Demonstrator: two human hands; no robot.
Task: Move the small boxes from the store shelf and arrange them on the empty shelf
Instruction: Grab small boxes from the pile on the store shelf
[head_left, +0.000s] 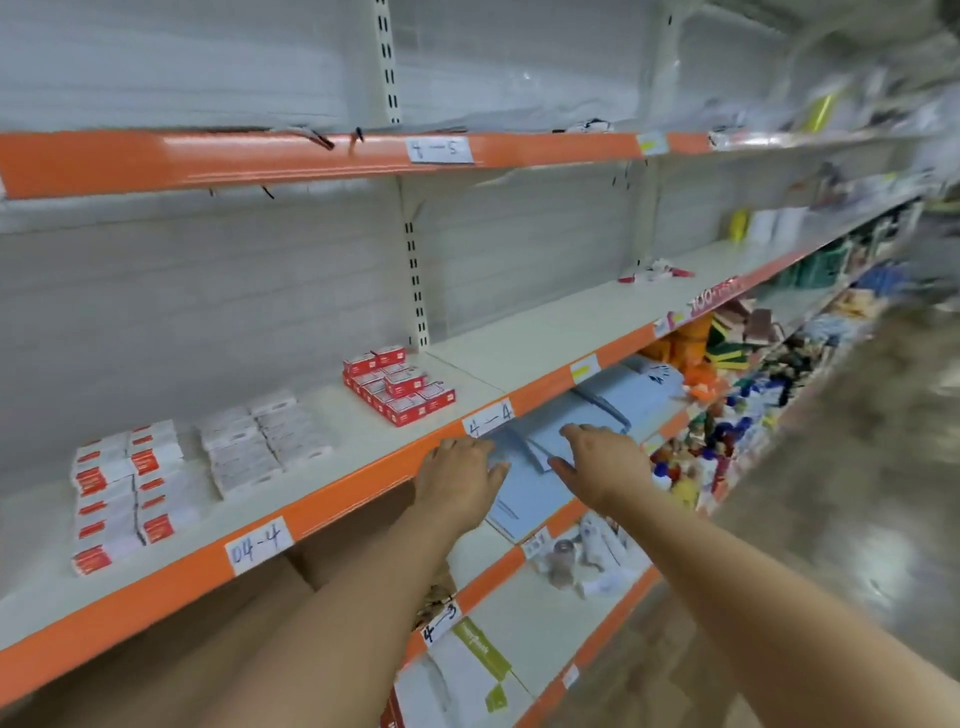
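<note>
two hands reach past shelf (363, 470) front edge; left grip (460, 480) released, right grip (605, 460) released, over blue packs (550, 467); red boxes (397, 384) behind.

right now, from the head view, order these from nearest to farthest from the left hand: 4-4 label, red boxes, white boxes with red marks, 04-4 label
From the left hand:
1. 4-4 label, on the shelf edge just above it.
2. Red boxes, up on the shelf, left of it.
3. 04-4 label, further left along the edge.
4. White boxes with red marks, far left.
</note>
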